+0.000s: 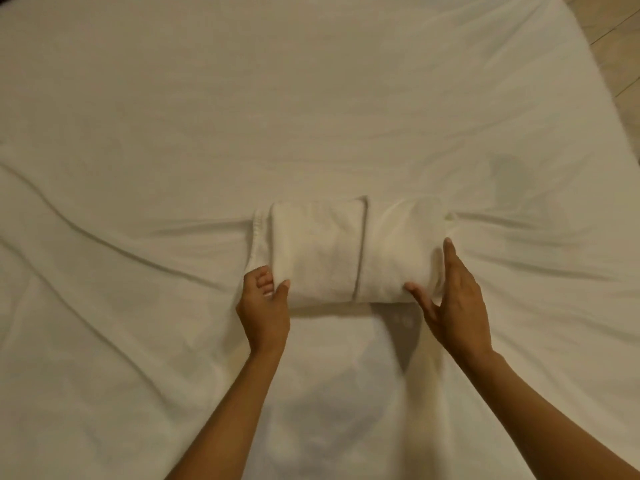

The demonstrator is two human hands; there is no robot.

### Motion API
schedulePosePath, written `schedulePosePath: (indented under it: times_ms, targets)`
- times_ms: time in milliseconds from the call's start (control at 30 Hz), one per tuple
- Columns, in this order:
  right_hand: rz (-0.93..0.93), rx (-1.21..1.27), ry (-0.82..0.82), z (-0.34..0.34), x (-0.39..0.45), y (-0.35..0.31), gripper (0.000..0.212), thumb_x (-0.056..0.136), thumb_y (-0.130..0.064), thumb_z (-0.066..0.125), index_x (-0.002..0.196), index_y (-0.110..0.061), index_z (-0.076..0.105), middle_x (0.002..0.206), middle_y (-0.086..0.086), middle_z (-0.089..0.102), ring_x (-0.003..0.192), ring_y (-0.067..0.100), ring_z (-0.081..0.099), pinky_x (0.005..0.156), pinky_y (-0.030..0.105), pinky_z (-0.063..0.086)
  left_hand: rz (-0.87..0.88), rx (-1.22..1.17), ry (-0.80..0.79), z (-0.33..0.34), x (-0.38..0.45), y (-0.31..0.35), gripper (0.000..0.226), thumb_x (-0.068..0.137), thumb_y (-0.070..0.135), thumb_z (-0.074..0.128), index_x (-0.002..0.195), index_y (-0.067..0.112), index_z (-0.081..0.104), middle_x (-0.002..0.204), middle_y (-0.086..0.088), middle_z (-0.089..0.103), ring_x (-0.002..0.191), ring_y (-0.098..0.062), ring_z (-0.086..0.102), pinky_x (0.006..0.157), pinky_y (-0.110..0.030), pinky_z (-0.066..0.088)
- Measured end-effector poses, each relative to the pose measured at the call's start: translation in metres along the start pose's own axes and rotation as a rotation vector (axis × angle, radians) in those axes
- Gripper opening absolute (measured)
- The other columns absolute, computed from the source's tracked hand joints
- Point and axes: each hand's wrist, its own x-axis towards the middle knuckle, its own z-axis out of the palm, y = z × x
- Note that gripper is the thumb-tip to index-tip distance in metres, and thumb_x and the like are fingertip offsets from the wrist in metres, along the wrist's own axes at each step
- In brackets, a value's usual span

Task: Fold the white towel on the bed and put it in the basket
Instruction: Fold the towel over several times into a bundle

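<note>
Gripping the near-left corner of the folded white towel, left hand has fingers curled under the edge, thumb on top. Towel lies mid-bed on the wrinkled sheet, folded into a compact rectangle with a seam down the middle. Right hand sits against the towel's right end, fingers straight along the side, thumb on the near edge. Floor visible top right.

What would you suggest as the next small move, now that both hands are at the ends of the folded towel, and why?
Probably lift it off the bed. The white towel already lies folded into a compact bundle on the bed, the left hand grips its near-left corner, and the right hand cups its right end. No basket is in view, so it would have to be found after lifting.
</note>
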Motion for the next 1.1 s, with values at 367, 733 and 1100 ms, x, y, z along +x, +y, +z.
schedulePosePath:
  times_ms: [367, 733, 1100]
  targets:
    - [0.277, 0.43, 0.145, -0.003, 0.003, -0.02, 0.044, 0.083, -0.019, 0.063, 0.124, -0.012, 0.048, 0.096, 0.005, 0.06, 0.084, 0.023, 0.055, 0.073, 0.031, 0.041, -0.141, 0.056, -0.186, -0.018, 0.024, 0.001, 0.025, 0.08, 0.02, 0.074, 0.102, 0.009, 0.066, 0.087, -0.003, 0.061, 0.085, -0.018, 0.058, 0.077, -0.025, 0.043]
    - [0.303, 0.218, 0.1, -0.007, 0.01, -0.012, 0.017, 0.086, -0.017, 0.062, 0.096, -0.006, 0.054, 0.071, 0.004, 0.056, 0.068, 0.024, 0.05, 0.059, 0.027, 0.035, 0.107, 0.267, -0.106, -0.017, 0.029, 0.0, 0.023, 0.082, 0.015, 0.072, 0.097, 0.007, 0.057, 0.088, -0.006, 0.059, 0.079, -0.02, 0.056, 0.077, -0.03, 0.049]
    - [0.007, -0.213, 0.119, 0.01, -0.013, -0.008, 0.008, 0.087, -0.001, 0.055, 0.079, 0.001, 0.055, 0.078, 0.018, 0.055, 0.067, 0.03, 0.048, 0.054, 0.035, 0.037, 0.726, 0.665, -0.2, -0.014, 0.003, -0.033, 0.014, 0.076, 0.005, 0.076, 0.085, 0.004, 0.065, 0.081, -0.012, 0.065, 0.071, -0.028, 0.065, 0.058, -0.033, 0.054]
